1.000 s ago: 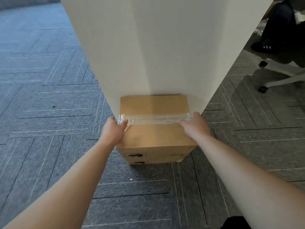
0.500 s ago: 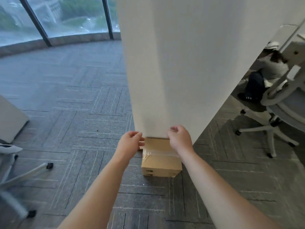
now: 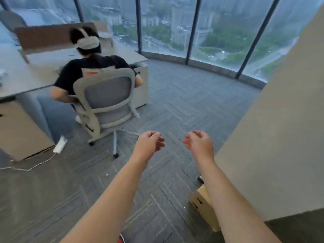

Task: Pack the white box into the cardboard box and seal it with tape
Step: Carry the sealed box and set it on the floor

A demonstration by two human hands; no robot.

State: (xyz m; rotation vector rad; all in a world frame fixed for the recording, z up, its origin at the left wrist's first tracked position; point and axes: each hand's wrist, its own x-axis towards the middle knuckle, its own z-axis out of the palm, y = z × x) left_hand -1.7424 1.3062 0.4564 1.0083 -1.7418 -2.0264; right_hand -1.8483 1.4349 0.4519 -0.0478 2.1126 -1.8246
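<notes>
cardboard box point(image 3: 204, 206): on floor by pillar, contents hidden | left hand point(image 3: 149, 144), right hand point(image 3: 199, 144): empty, loosely curled

The cardboard box point(image 3: 204, 206) near the right is plain brown card, matt, with small black print on its side. The floor point(image 3: 184, 95) is grey carpet tile, rough and dull. The pillar point(image 3: 280, 137) looks smooth, matt and off-white. The chair point(image 3: 107, 97) has a pale plastic frame around grey mesh cloth. The far windows point(image 3: 166, 23) are glossy glass in dark frames.
</notes>
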